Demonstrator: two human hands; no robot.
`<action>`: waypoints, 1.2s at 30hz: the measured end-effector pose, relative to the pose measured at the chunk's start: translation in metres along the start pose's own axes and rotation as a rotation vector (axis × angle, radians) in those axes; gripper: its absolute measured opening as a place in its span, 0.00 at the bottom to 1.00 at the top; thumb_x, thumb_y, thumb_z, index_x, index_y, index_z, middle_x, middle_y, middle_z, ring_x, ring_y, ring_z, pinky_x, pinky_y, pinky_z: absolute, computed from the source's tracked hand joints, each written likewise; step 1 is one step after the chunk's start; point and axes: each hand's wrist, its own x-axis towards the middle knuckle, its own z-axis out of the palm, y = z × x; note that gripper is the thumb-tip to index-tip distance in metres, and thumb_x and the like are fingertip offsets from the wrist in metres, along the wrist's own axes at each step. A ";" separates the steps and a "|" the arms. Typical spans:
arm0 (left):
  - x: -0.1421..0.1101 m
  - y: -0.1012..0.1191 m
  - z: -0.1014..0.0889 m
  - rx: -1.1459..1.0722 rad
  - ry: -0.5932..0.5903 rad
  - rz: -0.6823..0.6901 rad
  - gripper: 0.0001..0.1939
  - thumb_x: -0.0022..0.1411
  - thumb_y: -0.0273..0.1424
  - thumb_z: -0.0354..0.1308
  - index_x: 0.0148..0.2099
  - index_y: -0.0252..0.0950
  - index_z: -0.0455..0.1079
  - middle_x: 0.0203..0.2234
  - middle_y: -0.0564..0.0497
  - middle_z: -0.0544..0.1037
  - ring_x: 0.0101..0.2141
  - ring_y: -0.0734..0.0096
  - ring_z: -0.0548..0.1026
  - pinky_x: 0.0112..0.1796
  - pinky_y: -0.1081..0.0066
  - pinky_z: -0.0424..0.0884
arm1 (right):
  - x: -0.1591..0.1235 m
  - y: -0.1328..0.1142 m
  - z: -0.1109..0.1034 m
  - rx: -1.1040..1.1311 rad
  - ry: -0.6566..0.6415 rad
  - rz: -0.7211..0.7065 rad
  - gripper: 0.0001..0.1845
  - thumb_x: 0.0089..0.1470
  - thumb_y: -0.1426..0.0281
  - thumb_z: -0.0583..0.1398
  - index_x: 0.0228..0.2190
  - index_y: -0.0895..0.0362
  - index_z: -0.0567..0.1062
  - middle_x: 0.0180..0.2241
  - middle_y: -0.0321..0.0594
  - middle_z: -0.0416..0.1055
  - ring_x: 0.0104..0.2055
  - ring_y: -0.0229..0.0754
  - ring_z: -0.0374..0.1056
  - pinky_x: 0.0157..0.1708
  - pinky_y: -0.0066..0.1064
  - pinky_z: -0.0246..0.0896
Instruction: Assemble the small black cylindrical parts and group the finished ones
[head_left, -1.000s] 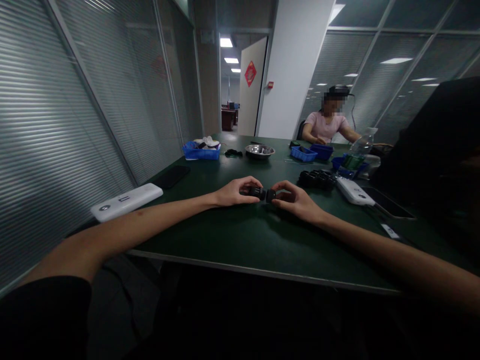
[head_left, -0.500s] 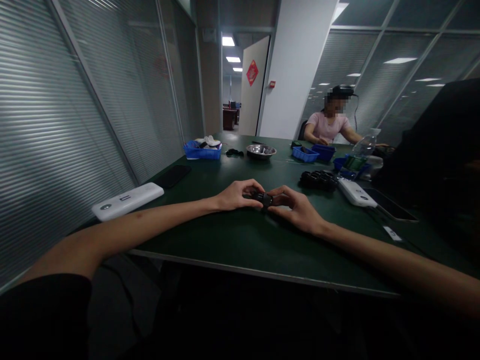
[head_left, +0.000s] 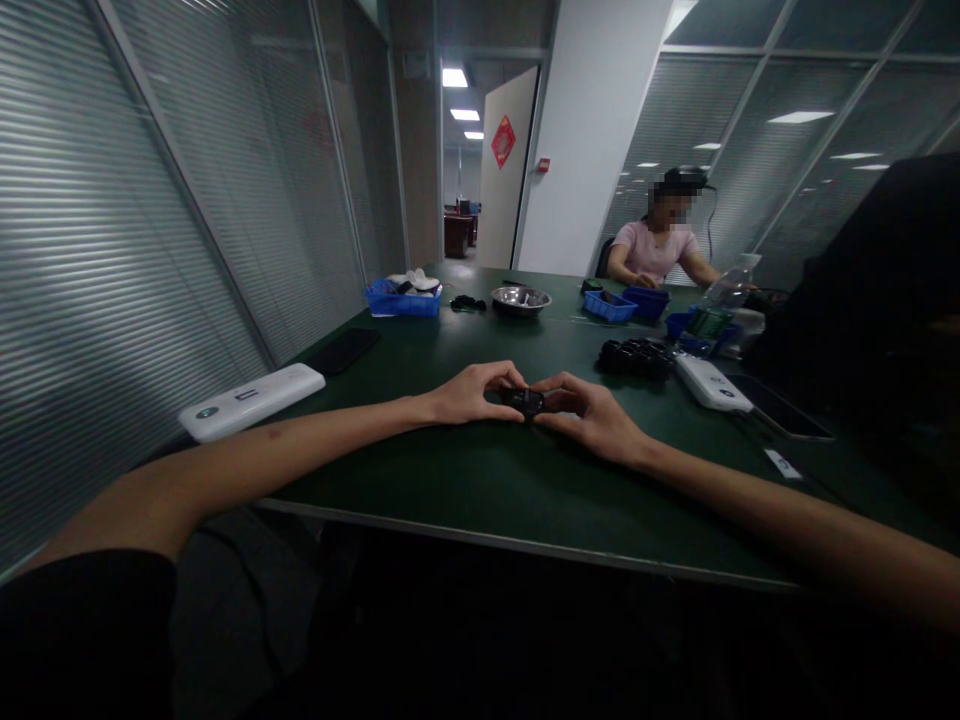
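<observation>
Between my two hands, just above or on the green table (head_left: 450, 480), is a small black part (head_left: 523, 401); its exact kind is too small to make out. My left hand (head_left: 476, 393) pinches its left side between thumb and fingertips. From the other side, the thumb and fingers of my right hand (head_left: 589, 418) close on its right end. Beyond my right hand lies a cluster of similar-looking black pieces (head_left: 636, 359).
A white device (head_left: 251, 402) and a dark phone (head_left: 341, 350) lie at left. Farther back are a blue basket (head_left: 403, 302), a metal bowl (head_left: 521, 310) and blue trays (head_left: 609, 312). At right are a bottle (head_left: 709, 322), a white power bank (head_left: 712, 384) and a seated person (head_left: 656, 250).
The small black part has turned slightly between my fingers, and my left fingertips have shifted a little along it. Both arms stay almost where they were.
</observation>
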 end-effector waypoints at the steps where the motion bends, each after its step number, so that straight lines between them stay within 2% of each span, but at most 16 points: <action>1: 0.000 0.000 0.000 0.009 0.004 0.006 0.23 0.56 0.38 0.71 0.49 0.34 0.71 0.46 0.44 0.77 0.49 0.61 0.77 0.54 0.56 0.70 | 0.000 0.000 0.000 -0.001 -0.001 0.000 0.21 0.56 0.62 0.68 0.50 0.54 0.74 0.44 0.44 0.80 0.46 0.49 0.78 0.50 0.48 0.74; 13: 0.000 0.000 -0.001 0.081 -0.017 -0.013 0.24 0.60 0.40 0.68 0.54 0.34 0.71 0.48 0.43 0.78 0.48 0.61 0.78 0.51 0.57 0.72 | 0.000 0.003 0.001 -0.036 0.023 -0.107 0.21 0.55 0.64 0.69 0.49 0.54 0.74 0.48 0.45 0.77 0.47 0.49 0.77 0.51 0.48 0.74; 31: 0.000 0.001 -0.001 0.190 0.004 -0.005 0.24 0.58 0.42 0.69 0.52 0.34 0.73 0.44 0.44 0.79 0.43 0.63 0.77 0.45 0.62 0.72 | 0.000 0.002 0.001 -0.119 0.021 -0.108 0.19 0.57 0.63 0.67 0.49 0.52 0.74 0.46 0.43 0.77 0.46 0.48 0.77 0.48 0.45 0.74; 36: 0.001 -0.001 -0.001 0.157 0.001 -0.012 0.24 0.58 0.42 0.69 0.52 0.34 0.73 0.45 0.44 0.79 0.42 0.63 0.78 0.45 0.62 0.72 | -0.001 0.003 0.001 -0.158 0.025 -0.109 0.19 0.58 0.61 0.66 0.49 0.52 0.73 0.44 0.43 0.78 0.45 0.49 0.77 0.46 0.44 0.75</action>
